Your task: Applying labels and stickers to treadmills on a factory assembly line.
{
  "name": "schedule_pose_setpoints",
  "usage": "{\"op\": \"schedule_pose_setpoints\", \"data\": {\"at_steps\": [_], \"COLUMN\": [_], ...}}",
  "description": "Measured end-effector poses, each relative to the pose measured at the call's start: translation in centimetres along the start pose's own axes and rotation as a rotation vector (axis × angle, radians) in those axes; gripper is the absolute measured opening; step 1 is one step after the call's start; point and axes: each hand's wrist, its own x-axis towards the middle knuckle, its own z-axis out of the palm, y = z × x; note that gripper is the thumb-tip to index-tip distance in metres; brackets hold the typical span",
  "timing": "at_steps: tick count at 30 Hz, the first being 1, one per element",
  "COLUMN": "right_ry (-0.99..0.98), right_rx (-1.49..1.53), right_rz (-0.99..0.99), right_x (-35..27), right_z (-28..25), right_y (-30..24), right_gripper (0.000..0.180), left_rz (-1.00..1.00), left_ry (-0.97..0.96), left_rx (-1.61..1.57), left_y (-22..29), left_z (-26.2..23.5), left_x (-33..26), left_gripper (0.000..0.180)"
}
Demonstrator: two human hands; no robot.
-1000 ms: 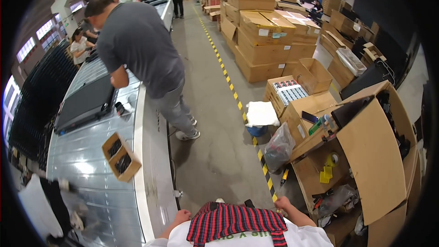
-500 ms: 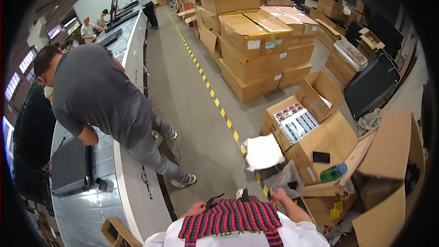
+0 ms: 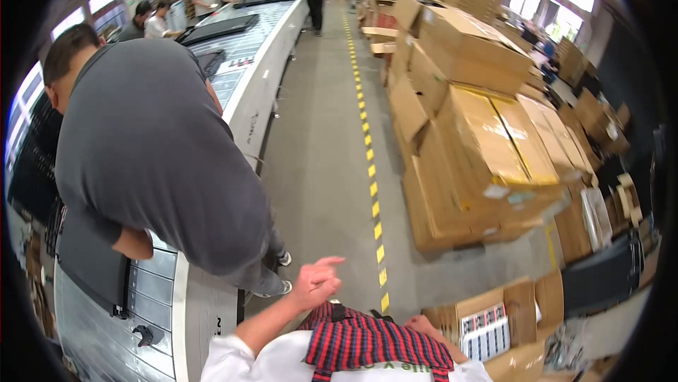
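My left hand (image 3: 316, 284) is up, loosely curled, empty, near co-worker (image 3: 152, 163) at worktop (image 3: 212, 304). Right hand (image 3: 418, 323) low, can't tell grip. Nothing picked yet; boxes (image 3: 487, 325) right.

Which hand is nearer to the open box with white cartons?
Right. The right hand lies low beside the open box; the left hand is raised farther left.

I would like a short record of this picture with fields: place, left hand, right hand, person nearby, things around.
place: hall with a long white conveyor line and a grey floor
left hand: left hand raised, empty, forefinger out
right hand: right hand low by the striped cloth, mostly hidden
person nearby: co-worker in grey shirt bent over the line
things around: stacked cartons, yellow-black floor stripe, open carton
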Motion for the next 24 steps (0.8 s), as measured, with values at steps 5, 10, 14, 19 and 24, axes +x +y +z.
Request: {"op": "schedule_pose_setpoints", "data": {"at_steps": [5, 10, 14, 19, 24], "right_ry": [0.043, 0.012, 0.019, 0.029, 0.116], "right_rx": [0.335, 0.187, 0.071, -0.085, 0.107], "right_rz": [0.125, 0.095, 0.019, -0.061, -0.186], "right_x": [11.7, 25.2, 37.5, 52.5, 65.9], "right_z": [-3.2, -13.4, -21.8, -30.2, -33.4], "right_y": [6.8, -3.6, -14.0, -30.1, -50.4], "right_gripper": [0.021, 0.018, 0.015, 0.013, 0.012], "left_rz": [1.159, 2.397, 2.347, 1.443, 1.530], "left_ry": [0.094, 0.669, 0.542, -0.087, 0.126], "left_rx": [-0.253, -0.001, 0.087, 0.009, 0.235], "left_y": [5.7, 2.8, -3.1, -10.2, -19.3], "left_z": [-4.8, -7.9, -11.8, -18.8, -25.8], "left_x": [19.7, 36.5, 44.7, 50.7, 56.5], "left_gripper": [0.025, 0.028, 0.028, 0.027, 0.025]}}
